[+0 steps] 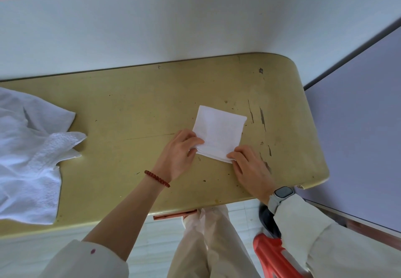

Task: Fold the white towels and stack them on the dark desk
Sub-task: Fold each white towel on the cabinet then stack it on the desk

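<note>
A folded white towel (219, 133) lies flat on the yellowish desk (134, 108), in a small square shape with several layers visible at its near edge. The left hand (179, 154) pinches the near left corner of this towel: the thumb is on top of the cloth and the fingers are curled under the edge. The right hand (249, 169) holds the near right corner of the same towel, with the fingertips pressed on the cloth and the thumb tucked at the edge. So both hands are grasping the folded towel, 1 at each near corner.

A red bead bracelet (157, 179) is on the left wrist, and a watch with a grey band (280, 195) is on the right wrist. Both sleeves are light in colour.

Far to the left of the folded towel, a pile of unfolded white towels (28, 165) lies crumpled on the same desk, well apart from the hands, and it continues out of the picture. To the right of the folded towel, the desk surface has dark scratches (261, 116). Beyond the right end of the desk stands a pale purple panel (358, 136). Below the desk edge, near the person's legs, a red object (271, 256) is partly visible; I cannot tell what it is.
</note>
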The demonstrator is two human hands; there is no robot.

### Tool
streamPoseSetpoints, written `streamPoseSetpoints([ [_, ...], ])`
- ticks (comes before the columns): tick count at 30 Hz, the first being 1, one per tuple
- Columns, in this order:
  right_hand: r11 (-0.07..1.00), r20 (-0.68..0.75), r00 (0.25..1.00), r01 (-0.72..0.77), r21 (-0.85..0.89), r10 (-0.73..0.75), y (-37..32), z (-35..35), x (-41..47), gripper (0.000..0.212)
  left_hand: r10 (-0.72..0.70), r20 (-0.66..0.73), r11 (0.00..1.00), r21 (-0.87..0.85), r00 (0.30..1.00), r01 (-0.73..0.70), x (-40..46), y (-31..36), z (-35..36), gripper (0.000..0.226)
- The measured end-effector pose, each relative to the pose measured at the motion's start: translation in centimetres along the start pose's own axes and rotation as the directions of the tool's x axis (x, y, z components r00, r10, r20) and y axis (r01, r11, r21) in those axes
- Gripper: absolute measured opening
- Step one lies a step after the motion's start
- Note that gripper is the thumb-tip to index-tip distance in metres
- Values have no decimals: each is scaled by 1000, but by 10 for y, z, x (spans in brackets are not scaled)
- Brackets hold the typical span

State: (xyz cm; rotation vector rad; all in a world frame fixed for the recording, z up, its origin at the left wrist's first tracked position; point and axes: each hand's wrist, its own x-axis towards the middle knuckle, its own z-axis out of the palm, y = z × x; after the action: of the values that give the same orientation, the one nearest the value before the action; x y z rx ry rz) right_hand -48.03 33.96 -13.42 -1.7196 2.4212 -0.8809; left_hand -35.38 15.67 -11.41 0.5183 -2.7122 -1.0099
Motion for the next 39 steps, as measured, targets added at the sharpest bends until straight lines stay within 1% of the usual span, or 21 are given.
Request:
streamPoseSetpoints([
  [3,999,17,999,28,34,-29,-1,0,-2,10,30,8,999,11,1000,-30,-1,-2,1,28],
  [7,999,45,999,22,38,-24,-1,3,-4,9,47,24,997,58,999,-49,0,-3,-1,26],
  [10,999,32,999,24,43,-25,-4,2,-3,8,61,22,995,82,998,-63,2,-5,-1,27],
  [14,998,-4,999,54,37,-54,-7,0,-1,8,45,22,996,73,999,-46,0,-5,-1,31],
  [21,995,18,996,85,45,-86,-7,3,-4,8,74,105,993,88,992,-83,-2,-9,-6,37],
  [24,996,64,994,81,42,-83,-7,4,-6,8,78,129,991,95,989,-91,-2,-12,-5,37],
  [26,995,100,991,88,51,-93,-7,3,-7,9,80,149,982,157,986,-103,-3,-11,-8,37],
  [29,993,123,987,94,68,-102,-7,-2,-9,13,75,144,924,362,987,-123,-3,0,-12,25],
  [30,994,123,989,72,77,-81,-8,-5,-9,14,55,121,902,420,991,-102,-3,5,-11,25],
  [31,994,118,993,12,111,-25,-10,-7,-9,16,25,93,886,459,995,-66,-3,11,-9,30],
  [32,979,114,991,-93,184,73,-12,-10,-8,18,-9,67,877,480,998,-24,-2,16,-6,34],
  [33,933,110,974,-222,285,198,-14,-14,-6,22,-39,40,876,482,998,15,-1,22,-2,36],
  [34,858,114,942,-334,390,315,-16,-16,-2,25,-55,11,880,472,998,43,0,26,3,37],
  [35,772,130,904,-417,479,408,-16,-18,3,25,-64,-8,889,453,998,60,1,30,8,37],
  [36,698,157,865,-480,531,476,-15,-20,8,23,-63,-9,900,431,998,60,3,33,13,36],
  [37,641,194,831,-531,554,522,-13,-22,13,22,-55,10,911,409,998,47,4,36,18,34],
  [39,597,265,794,-592,542,546,-11,-26,20,26,-37,58,922,386,998,12,4,38,26,31],
])
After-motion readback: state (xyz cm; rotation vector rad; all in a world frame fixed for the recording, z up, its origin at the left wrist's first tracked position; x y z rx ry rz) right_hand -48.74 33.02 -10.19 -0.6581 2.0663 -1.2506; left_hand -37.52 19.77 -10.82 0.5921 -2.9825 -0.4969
